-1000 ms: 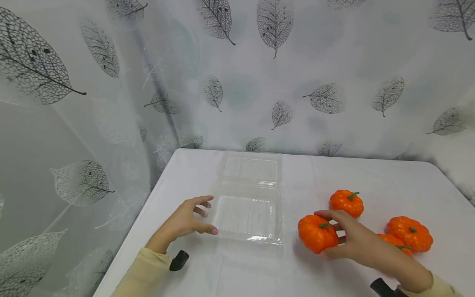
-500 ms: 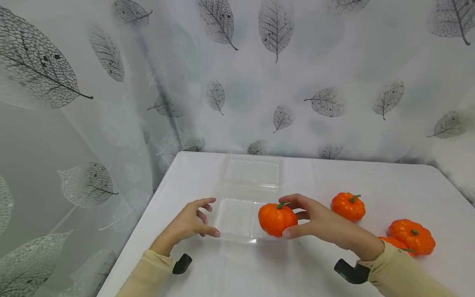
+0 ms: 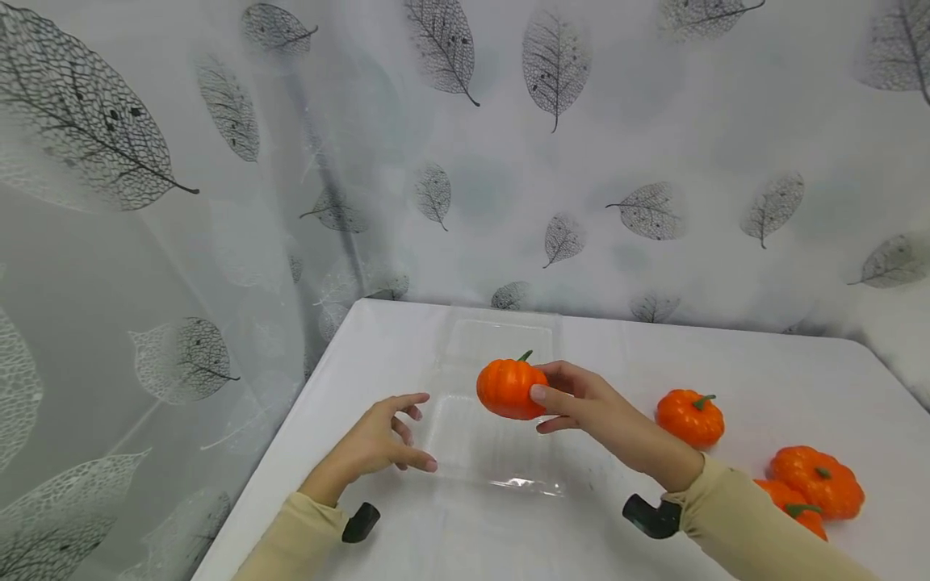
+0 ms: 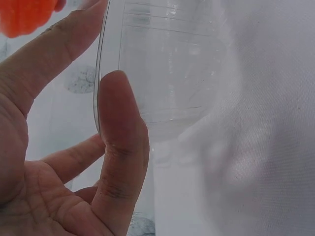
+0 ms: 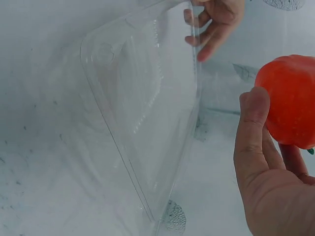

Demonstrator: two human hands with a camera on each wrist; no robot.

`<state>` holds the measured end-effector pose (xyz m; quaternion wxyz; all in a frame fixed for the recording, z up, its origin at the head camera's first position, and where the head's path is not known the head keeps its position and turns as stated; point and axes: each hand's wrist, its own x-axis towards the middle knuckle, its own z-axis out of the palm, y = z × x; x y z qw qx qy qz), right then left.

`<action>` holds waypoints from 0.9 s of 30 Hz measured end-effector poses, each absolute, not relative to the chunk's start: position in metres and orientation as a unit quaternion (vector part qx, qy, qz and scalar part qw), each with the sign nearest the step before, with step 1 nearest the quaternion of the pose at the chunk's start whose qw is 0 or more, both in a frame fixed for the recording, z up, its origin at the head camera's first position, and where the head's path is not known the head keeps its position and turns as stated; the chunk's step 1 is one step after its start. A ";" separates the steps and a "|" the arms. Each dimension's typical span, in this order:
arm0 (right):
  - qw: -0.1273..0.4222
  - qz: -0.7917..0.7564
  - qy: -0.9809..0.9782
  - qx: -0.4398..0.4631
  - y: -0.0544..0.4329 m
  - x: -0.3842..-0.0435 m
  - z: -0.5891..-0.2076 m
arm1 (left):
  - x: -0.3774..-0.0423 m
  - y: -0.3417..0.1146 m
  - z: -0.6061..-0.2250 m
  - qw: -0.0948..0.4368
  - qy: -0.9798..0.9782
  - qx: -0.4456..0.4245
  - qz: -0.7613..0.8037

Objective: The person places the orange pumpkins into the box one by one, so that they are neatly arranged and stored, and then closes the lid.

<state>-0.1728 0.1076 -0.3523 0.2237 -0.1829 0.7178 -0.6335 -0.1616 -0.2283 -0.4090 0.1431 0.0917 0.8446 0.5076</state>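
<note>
In the head view my right hand (image 3: 592, 407) grips a small orange pumpkin (image 3: 508, 390) with a green stem, thumb on its near side. The pumpkin is held up over a clear plastic clamshell box (image 3: 479, 460), which lies unfolded on the table. The right wrist view shows the pumpkin (image 5: 293, 101) between thumb and fingers, with the box (image 5: 142, 98) beyond. My left hand (image 3: 374, 440) is at the box's left edge, fingers spread and loosely bent. From the left wrist, the fingers of that hand (image 4: 74, 172) appear right at the box's rim (image 4: 98, 78).
Three more orange pumpkins are on the right of the white table (image 3: 617, 516): one pumpkin (image 3: 689, 418) alone, and a pair, one pumpkin (image 3: 821, 482) overlapping another (image 3: 795, 510). A leaf-patterned curtain (image 3: 494, 161) hangs behind and to the left.
My right hand has carried the pumpkin left and up, from the table's right side to over the box. The left hand has stayed by the box's left edge. The view has shifted slightly.
</note>
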 end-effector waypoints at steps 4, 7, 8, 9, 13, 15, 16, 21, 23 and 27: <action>0.220 -0.645 0.711 -0.175 0.101 -0.177 -0.355 | -0.161 -0.229 -0.411 0.142 0.844 0.093 0.509; 0.206 -0.640 0.722 -0.165 0.097 -0.179 -0.359 | -0.161 -0.229 -0.413 0.143 0.845 0.090 0.508; 0.198 -0.636 0.728 -0.161 0.096 -0.180 -0.361 | -0.161 -0.229 -0.413 0.144 0.845 0.089 0.507; 0.190 -0.630 0.736 -0.159 0.094 -0.181 -0.362 | -0.161 -0.229 -0.413 0.144 0.846 0.086 0.506; 0.155 -0.588 0.777 -0.163 0.088 -0.185 -0.367 | -0.161 -0.230 -0.414 0.144 0.847 0.082 0.505; 0.143 -0.566 0.794 -0.168 0.085 -0.187 -0.369 | -0.160 -0.230 -0.414 0.143 0.847 0.081 0.505; 0.139 -0.553 0.804 -0.171 0.084 -0.188 -0.369 | -0.160 -0.229 -0.413 0.143 0.848 0.082 0.503; 0.133 -0.489 0.841 -0.190 0.075 -0.194 -0.368 | -0.160 -0.229 -0.411 0.142 0.850 0.080 0.501; 0.136 -0.470 0.850 -0.195 0.071 -0.197 -0.368 | -0.160 -0.228 -0.411 0.142 0.850 0.080 0.500; 0.146 -0.447 0.860 -0.198 0.062 -0.202 -0.373 | -0.159 -0.228 -0.411 0.140 0.852 0.079 0.499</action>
